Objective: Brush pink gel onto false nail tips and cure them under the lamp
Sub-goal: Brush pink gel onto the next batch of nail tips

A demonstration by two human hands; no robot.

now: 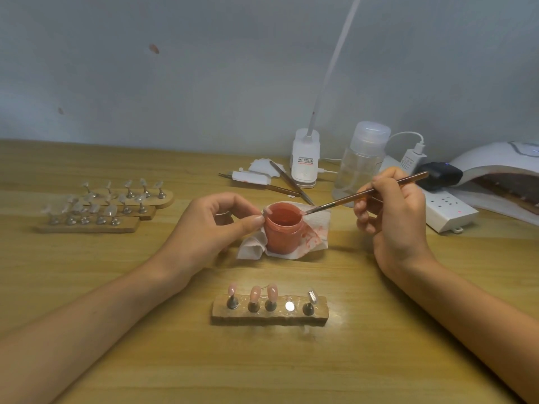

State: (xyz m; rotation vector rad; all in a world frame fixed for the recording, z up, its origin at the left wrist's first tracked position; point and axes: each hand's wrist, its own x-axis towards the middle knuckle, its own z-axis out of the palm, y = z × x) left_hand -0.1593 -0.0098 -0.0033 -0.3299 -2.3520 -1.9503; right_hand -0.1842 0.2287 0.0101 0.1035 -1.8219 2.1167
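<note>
Gel loading is going on: the left hand (210, 225) is pinching the gel jar (283, 233) on the counter (291, 363), and the right hand (390, 220) is gripping the brush (364, 195) at its rim. Next is probably calling for steady strokes on the bare nail tip (311, 295).

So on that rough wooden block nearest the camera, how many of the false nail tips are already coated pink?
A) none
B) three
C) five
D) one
B: three pink-coated false nail tips stand on the left part of the rough wooden block; the next spot is a bare metal disc, and the last clear tip shows no pink.
</note>
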